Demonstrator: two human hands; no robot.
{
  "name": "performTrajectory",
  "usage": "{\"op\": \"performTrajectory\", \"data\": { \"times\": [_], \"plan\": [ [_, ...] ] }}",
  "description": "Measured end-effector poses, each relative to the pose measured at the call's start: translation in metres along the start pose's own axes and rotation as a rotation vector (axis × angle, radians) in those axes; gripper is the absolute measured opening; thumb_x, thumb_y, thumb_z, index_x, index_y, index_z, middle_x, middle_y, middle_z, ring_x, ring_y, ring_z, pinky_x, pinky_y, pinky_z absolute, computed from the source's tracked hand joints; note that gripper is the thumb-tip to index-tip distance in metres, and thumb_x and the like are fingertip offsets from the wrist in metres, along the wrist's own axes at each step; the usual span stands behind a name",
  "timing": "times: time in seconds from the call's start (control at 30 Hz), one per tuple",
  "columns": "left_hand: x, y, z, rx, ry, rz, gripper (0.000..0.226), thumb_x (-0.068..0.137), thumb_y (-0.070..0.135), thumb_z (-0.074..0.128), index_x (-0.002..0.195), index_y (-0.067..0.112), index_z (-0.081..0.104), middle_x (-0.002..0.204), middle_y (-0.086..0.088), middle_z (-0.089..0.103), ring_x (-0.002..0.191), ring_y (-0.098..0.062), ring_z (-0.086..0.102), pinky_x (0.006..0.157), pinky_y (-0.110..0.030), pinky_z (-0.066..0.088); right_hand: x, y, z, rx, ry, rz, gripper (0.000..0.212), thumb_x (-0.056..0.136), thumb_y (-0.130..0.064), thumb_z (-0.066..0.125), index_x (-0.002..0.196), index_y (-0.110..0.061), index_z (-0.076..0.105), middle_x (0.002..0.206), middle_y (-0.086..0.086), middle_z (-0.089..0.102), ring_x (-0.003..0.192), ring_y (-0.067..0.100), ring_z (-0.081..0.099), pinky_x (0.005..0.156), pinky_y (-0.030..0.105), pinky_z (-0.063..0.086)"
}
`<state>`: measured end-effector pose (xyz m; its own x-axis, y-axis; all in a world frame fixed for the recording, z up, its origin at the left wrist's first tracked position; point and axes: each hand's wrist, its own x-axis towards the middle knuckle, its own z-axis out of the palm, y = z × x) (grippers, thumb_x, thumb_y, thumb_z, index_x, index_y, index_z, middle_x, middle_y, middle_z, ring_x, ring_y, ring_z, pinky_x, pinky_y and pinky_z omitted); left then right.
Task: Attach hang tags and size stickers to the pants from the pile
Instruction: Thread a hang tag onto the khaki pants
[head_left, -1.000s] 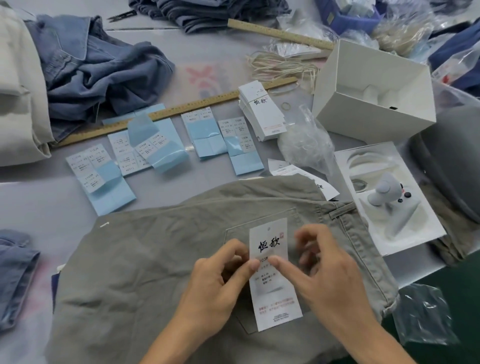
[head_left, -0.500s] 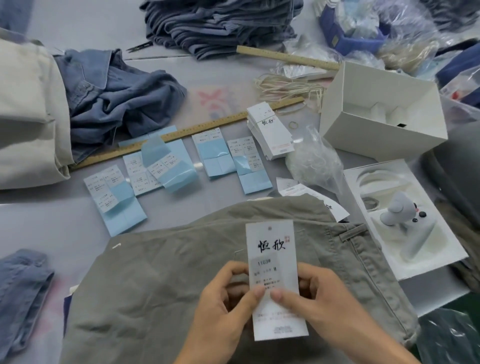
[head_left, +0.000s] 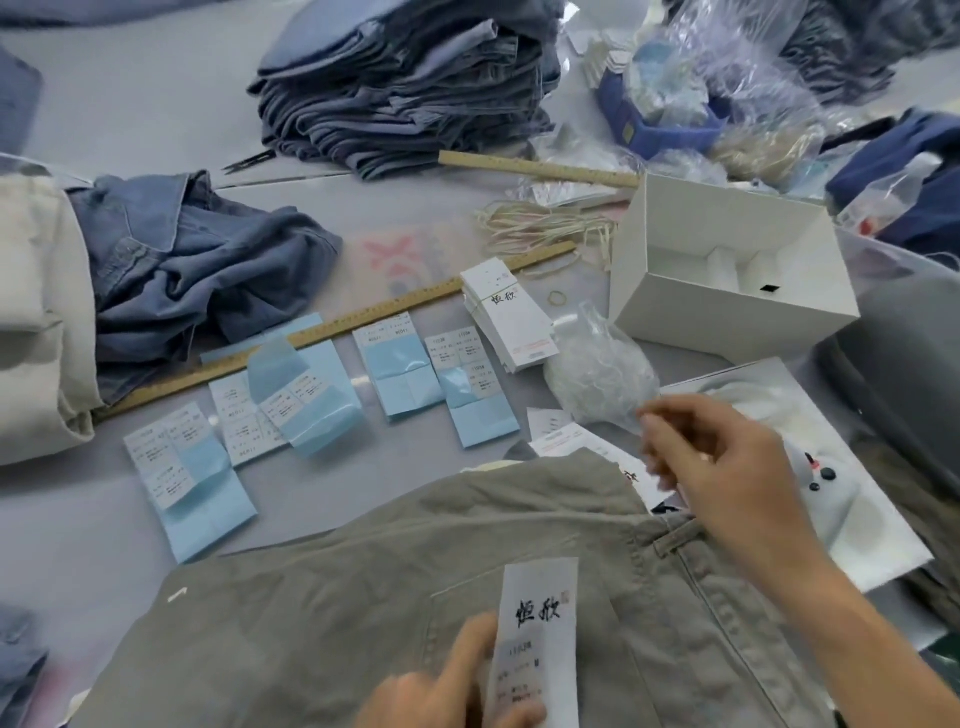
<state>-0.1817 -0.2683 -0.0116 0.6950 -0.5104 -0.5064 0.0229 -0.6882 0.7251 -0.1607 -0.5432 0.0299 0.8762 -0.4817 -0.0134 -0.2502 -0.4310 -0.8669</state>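
— Holding what, at the near left?

— A white hang tag (head_left: 537, 644), pinched at its lower edge by the left hand (head_left: 457, 691), thumb on its face. It lay over the back pocket of the grey-green pants (head_left: 363, 597), spread at the near centre of the table (head_left: 130, 104).

— How would those handle?

— The tag looked light and fairly stiff, best taken by an edge; the pants soft and limp, likely easiest gripped at the belt loop (head_left: 678, 538).

— And to the right?

— The right hand (head_left: 727, 467) was raised above the waistband, reaching toward the crinkled plastic bag (head_left: 597, 374), fingers loosely curled, blurred. Whether it held anything could not be told.
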Motion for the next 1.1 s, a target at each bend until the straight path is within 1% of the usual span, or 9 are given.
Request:
{"op": "performTrajectory", "data": {
  "times": [0.07,0.1,0.17,0.27,0.4,0.57,0.8,0.93,1.1],
  "plan": [
    [0.000,0.008,-0.007,0.234,0.034,-0.017,0.090,0.041,0.110,-0.003,0.125,0.084,-0.021,0.121,0.048,0.043,0.091,0.007,0.061,0.082,-0.004,0.045,0.054,0.023,0.005,-0.232,0.058,-0.024,0.013,0.093,-0.015,0.068,0.100,-0.023,0.076,0.080,-0.006,0.074,0.072,0.018,0.070,0.073,0.036,0.059],
    [0.003,0.013,-0.010,0.275,0.144,-0.017,0.089,0.056,0.107,0.007,0.138,0.077,-0.009,0.130,0.036,0.051,0.092,0.008,0.063,0.080,-0.005,0.046,0.077,0.034,0.012,-0.351,0.019,0.015,0.016,0.094,-0.014,0.065,0.105,-0.020,0.076,0.091,-0.002,0.076,0.083,0.022,0.071,0.083,0.039,0.056],
    [0.018,0.015,-0.014,0.323,0.470,0.103,0.068,0.085,0.088,0.026,0.139,0.051,0.044,0.082,0.010,0.070,0.061,0.003,0.063,0.058,-0.014,0.050,0.109,0.059,0.027,-0.546,-0.092,0.112,0.026,0.097,-0.015,0.057,0.119,-0.015,0.071,0.112,0.005,0.074,0.103,0.029,0.068,0.094,0.039,0.049],
    [0.057,0.021,-0.025,0.166,0.843,0.332,0.013,0.097,0.047,0.052,0.105,0.038,0.057,0.053,0.014,0.046,0.044,-0.004,0.046,0.044,-0.023,0.042,0.127,0.082,0.041,-0.651,-0.116,0.127,0.036,0.099,-0.015,0.052,0.133,-0.014,0.062,0.130,0.011,0.065,0.117,0.033,0.059,0.096,0.039,0.045],
    [0.167,0.068,-0.035,0.141,0.510,0.176,0.008,0.097,0.043,0.057,0.101,0.037,0.059,0.068,0.015,0.057,0.067,-0.007,0.057,0.060,-0.030,0.046,0.128,0.094,0.043,-0.554,0.000,0.092,0.043,0.093,-0.012,0.064,0.135,-0.015,0.057,0.130,0.010,0.057,0.119,0.031,0.055,0.097,0.039,0.044],
    [0.279,0.132,-0.020,-0.078,0.145,0.066,0.042,0.093,0.060,0.061,0.101,0.019,0.065,0.093,0.000,0.071,0.089,-0.023,0.069,0.085,-0.043,0.058,0.133,0.094,0.033,-0.366,0.109,0.124,0.018,0.087,-0.009,0.071,0.102,-0.019,0.072,0.086,-0.002,0.069,0.085,0.022,0.066,0.082,0.035,0.052],
    [0.307,0.130,-0.009,-0.167,0.235,0.118,0.021,0.096,0.027,0.062,0.081,0.014,0.068,0.071,0.000,0.073,0.069,-0.020,0.072,0.074,-0.044,0.062,0.129,0.095,0.022,-0.092,-0.122,0.045,0.035,0.098,-0.006,0.061,0.091,-0.037,0.075,0.090,-0.009,0.075,0.076,0.007,0.069,0.069,0.016,0.055],
    [0.298,0.107,-0.005,-0.307,0.243,0.088,0.022,0.099,0.028,0.060,0.083,0.015,0.067,0.066,0.004,0.073,0.053,-0.011,0.066,0.054,-0.030,0.054,0.143,0.097,0.020,-0.601,-0.183,-0.059,0.027,0.099,-0.019,0.061,0.120,-0.027,0.074,0.104,0.001,0.071,0.094,0.023,0.067,0.085,0.037,0.050],
    [0.293,0.098,-0.003,-0.363,0.295,0.099,0.022,0.099,0.026,0.062,0.081,0.015,0.066,0.066,0.003,0.072,0.052,-0.006,0.063,0.051,-0.021,0.045,0.159,0.089,0.028,-0.828,-0.164,-0.105,0.031,0.098,-0.037,0.061,0.129,-0.037,0.065,0.114,-0.004,0.066,0.100,0.028,0.066,0.082,0.035,0.048]
  ]
}}
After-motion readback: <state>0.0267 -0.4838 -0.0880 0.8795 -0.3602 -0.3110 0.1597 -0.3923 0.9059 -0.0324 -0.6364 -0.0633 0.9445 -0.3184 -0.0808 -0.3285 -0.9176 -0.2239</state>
